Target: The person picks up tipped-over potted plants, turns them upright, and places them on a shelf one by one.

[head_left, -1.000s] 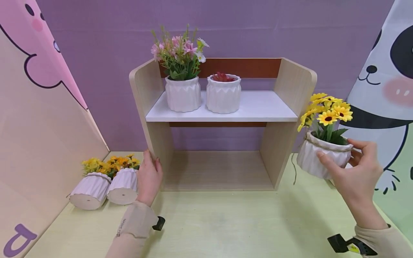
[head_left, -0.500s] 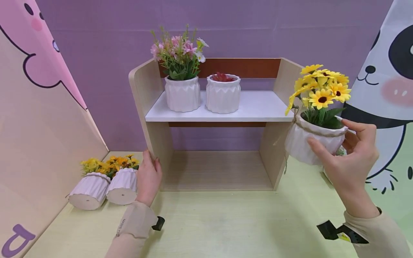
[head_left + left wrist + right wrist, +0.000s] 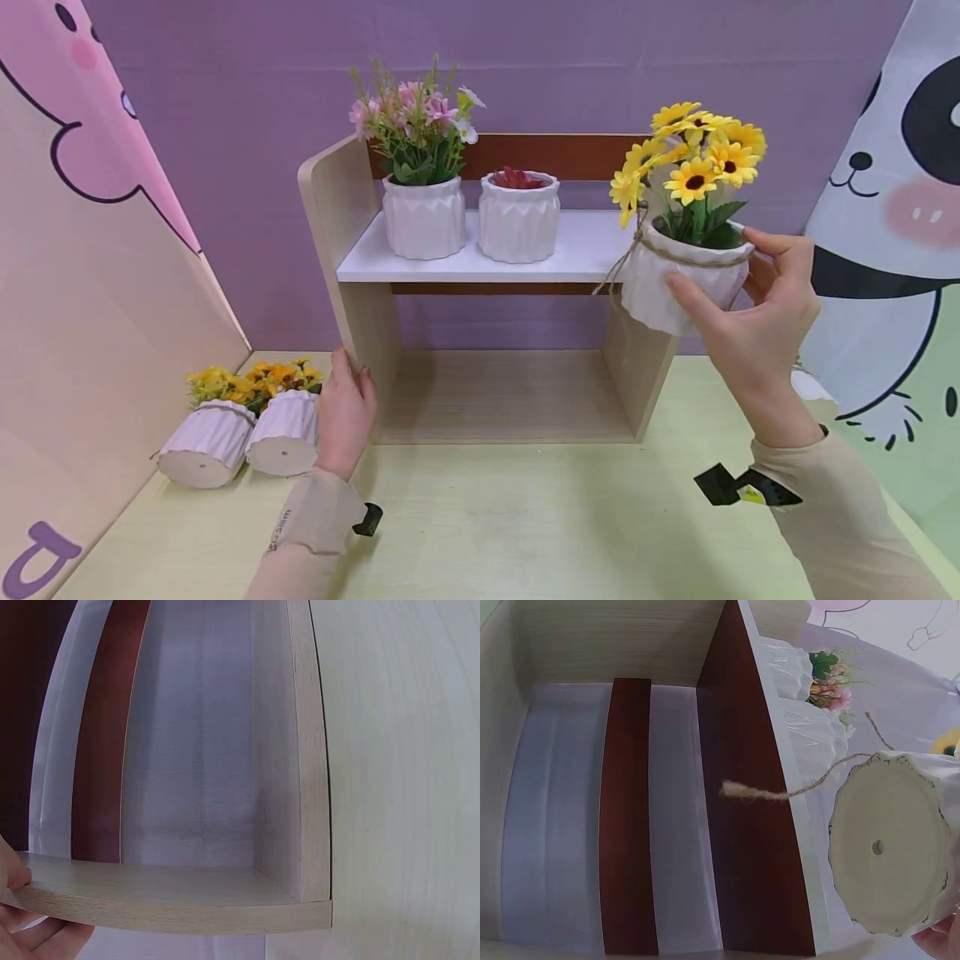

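My right hand holds a white flower pot with yellow sunflowers and a twine bow, thumb on the near side and fingers at the rim. The pot is raised, overlapping the right side panel of the wooden shelf in the head view. Its round base, with a small central hole, shows in the right wrist view. My left hand grips the front edge of the shelf's left panel, thumb inside and fingers outside. On the upper board stand a pot of pink flowers and a pot with a red succulent.
Two white pots of yellow and orange flowers, one twine-tied pot and one plain pot, lie tipped over left of the shelf. Another white pot is partly hidden behind my right forearm. Printed cloth walls stand at both sides.
My right hand has lifted the sunflower pot and carried it leftward, from beside the shelf to in front of its right panel. My left hand has stayed in place.
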### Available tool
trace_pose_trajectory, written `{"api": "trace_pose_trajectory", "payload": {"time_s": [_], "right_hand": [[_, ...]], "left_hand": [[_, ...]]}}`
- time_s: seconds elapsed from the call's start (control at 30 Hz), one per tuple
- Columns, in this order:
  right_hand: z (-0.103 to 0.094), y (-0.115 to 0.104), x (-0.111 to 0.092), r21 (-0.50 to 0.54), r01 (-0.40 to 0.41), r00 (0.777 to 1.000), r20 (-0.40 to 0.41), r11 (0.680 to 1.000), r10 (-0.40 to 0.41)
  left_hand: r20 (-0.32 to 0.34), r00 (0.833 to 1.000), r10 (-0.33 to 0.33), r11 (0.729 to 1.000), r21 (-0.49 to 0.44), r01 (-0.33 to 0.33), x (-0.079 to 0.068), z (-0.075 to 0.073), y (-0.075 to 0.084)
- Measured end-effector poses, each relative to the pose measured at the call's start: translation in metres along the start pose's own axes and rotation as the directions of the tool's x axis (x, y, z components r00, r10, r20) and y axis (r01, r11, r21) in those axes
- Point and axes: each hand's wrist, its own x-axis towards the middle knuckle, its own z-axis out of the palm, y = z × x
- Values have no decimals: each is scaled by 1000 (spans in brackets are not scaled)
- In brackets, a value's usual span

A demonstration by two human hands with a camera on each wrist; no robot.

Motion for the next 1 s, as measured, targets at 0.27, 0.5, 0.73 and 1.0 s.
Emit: {"api": "trace_pose_trajectory", "payload": {"time_s": [0.27, 0.5, 0.73, 1.0], "right_hand": [[22, -3, 11, -61, -86, 995, 51, 994, 89], [43, 1, 16, -106, -90, 993, 72, 990, 97], [56, 8, 20, -139, -68, 994, 75, 988, 79], [69, 17, 26, -171, -69, 990, 113, 983, 89]], "left_hand": [[-3, 1000, 4, 1000, -2, -4, -1, 0, 0], [-40, 999, 26, 1000, 6, -25, -1, 2, -2], [-41, 998, 36, 999, 8, -36, -1, 2, -1], [-26, 999, 23, 1000, 5, -23, 0, 2, -1]]}}
